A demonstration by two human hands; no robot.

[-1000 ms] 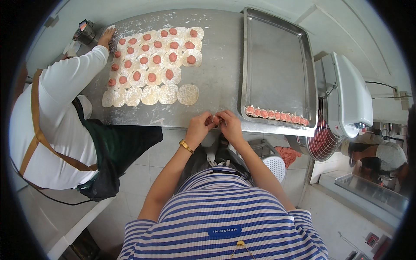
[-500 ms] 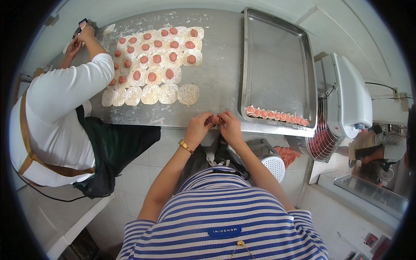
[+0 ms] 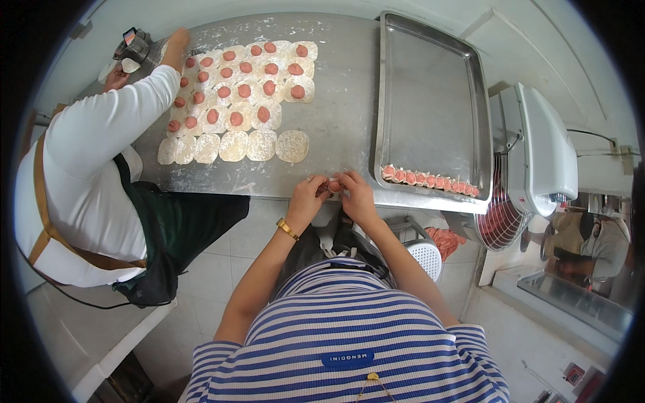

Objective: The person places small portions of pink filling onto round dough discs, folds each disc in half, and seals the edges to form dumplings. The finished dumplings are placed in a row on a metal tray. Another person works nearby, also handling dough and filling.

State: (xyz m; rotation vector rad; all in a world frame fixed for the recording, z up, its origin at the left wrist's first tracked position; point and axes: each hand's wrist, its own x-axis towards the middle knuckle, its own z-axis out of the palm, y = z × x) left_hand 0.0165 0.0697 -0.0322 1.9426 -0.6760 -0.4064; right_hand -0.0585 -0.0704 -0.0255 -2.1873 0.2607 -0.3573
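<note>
At the table's near edge my left hand and my right hand meet, fingertips pinched round a small open-topped dumpling with pink filling. Both hands are closed on it, and the fingers hide most of its wrapper. Beyond them, to the left, lie rows of floured round wrappers with balls of pink meat filling. The nearest row holds bare wrappers. On my right, finished dumplings stand in a row along the near side of a large metal tray.
A co-worker in a white sleeve stands at my left, one hand by the far-left wrappers. A metal container is near them. Right of the tray stands a white mixer with a wire guard. A stool is below the table.
The co-worker's right hand has moved right, apart from their other hand, to the far-left corner of the wrappers. A person at the far right has shifted. My hands stay almost where they were.
</note>
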